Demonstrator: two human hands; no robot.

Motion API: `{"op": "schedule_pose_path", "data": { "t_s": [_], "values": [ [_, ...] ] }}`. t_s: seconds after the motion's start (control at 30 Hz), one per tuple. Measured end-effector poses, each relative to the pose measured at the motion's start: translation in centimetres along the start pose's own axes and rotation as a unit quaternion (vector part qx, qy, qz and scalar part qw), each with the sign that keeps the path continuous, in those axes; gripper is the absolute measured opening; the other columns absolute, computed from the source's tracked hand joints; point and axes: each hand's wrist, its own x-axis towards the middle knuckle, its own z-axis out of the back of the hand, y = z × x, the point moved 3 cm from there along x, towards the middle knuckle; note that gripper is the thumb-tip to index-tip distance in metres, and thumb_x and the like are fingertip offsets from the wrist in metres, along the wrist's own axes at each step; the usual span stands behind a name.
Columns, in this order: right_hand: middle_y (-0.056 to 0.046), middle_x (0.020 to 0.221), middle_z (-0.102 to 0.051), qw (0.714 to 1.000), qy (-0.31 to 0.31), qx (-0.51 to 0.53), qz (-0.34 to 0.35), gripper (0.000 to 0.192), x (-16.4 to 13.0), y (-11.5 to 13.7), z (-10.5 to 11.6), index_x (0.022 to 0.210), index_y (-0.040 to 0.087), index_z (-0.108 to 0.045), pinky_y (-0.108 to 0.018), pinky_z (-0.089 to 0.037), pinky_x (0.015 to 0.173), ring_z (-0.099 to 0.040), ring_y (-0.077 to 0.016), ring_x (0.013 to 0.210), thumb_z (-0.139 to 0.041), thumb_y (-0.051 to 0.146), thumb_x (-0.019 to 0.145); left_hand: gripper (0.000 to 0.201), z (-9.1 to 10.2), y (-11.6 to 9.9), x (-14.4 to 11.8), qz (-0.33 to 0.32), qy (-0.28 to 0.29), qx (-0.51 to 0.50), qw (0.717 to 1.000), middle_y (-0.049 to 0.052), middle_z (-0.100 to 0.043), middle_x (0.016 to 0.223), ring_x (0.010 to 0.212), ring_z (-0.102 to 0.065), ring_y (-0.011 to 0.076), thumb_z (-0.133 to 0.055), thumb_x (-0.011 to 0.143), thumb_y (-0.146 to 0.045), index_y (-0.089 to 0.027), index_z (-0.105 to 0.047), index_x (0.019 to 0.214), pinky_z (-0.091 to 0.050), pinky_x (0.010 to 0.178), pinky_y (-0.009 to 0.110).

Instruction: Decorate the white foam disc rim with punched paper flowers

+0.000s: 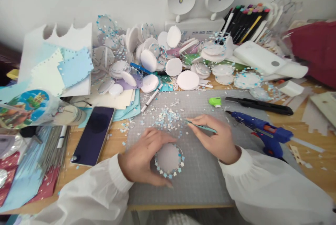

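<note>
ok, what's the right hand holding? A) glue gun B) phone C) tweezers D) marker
C: the right hand pinches thin teal tweezers, tip toward the confetti pile; the blue glue gun lies untouched on the mat beside it.

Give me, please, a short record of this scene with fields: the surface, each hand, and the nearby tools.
surface: grey cutting mat on a wooden desk
left hand: left hand cups a white round disc edged with small paper flowers
right hand: right hand pinches teal tweezers, tips toward the pile of tiny flowers
tools nearby: blue glue gun, black utility knife, green tape dispenser
left of mat: smartphone, screen dark
</note>
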Motion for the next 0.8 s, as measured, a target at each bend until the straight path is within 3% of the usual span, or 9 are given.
{"op": "schedule_pose_path", "data": {
  "t_s": [0.4,0.53,0.63,0.8],
  "values": [
    [-0.005,0.084,-0.072,0.999,-0.017,-0.031,-0.026,0.008,0.23,-0.37,-0.22,0.082,0.021,-0.061,-0.031,-0.055,0.071,-0.069,-0.0187,0.080,-0.063,0.014,0.080,0.099,0.30,0.01,-0.33,-0.019,-0.045,-0.030,0.998,0.014,-0.055,0.118,0.106,-0.052,0.0324,-0.075,0.053,-0.065,-0.021,-0.035,0.131,-0.036,0.094,0.047],
    [-0.004,0.083,-0.072,0.999,-0.010,-0.040,-0.022,0.008,0.27,-0.41,-0.29,0.081,0.022,-0.060,-0.029,-0.055,0.071,-0.069,-0.0179,0.079,-0.062,0.014,0.081,0.085,0.45,0.13,-0.51,-0.017,-0.053,-0.070,0.996,0.015,-0.053,0.119,0.108,-0.051,0.0324,-0.059,0.069,-0.068,-0.018,-0.036,0.133,-0.039,0.093,0.048],
    [-0.003,0.080,-0.071,0.998,-0.032,-0.028,-0.039,0.007,0.24,-0.42,-0.08,0.080,0.021,-0.060,-0.028,-0.055,0.069,-0.069,-0.0174,0.077,-0.063,0.015,0.080,0.063,0.45,0.29,-0.68,0.002,-0.052,-0.097,0.994,0.016,-0.052,0.121,0.110,-0.049,0.0308,-0.046,0.084,-0.059,-0.017,-0.039,0.132,-0.040,0.093,0.046],
    [-0.004,0.081,-0.071,0.996,-0.075,-0.012,-0.055,0.007,0.31,-0.30,0.57,0.079,0.021,-0.062,-0.030,-0.054,0.071,-0.069,-0.0186,0.078,-0.066,0.016,0.078,0.053,0.30,0.32,-0.79,0.006,-0.042,-0.097,0.994,0.016,-0.052,0.121,0.109,-0.049,0.0293,-0.049,0.087,-0.045,-0.016,-0.040,0.130,-0.040,0.093,0.045]
  ]
}}
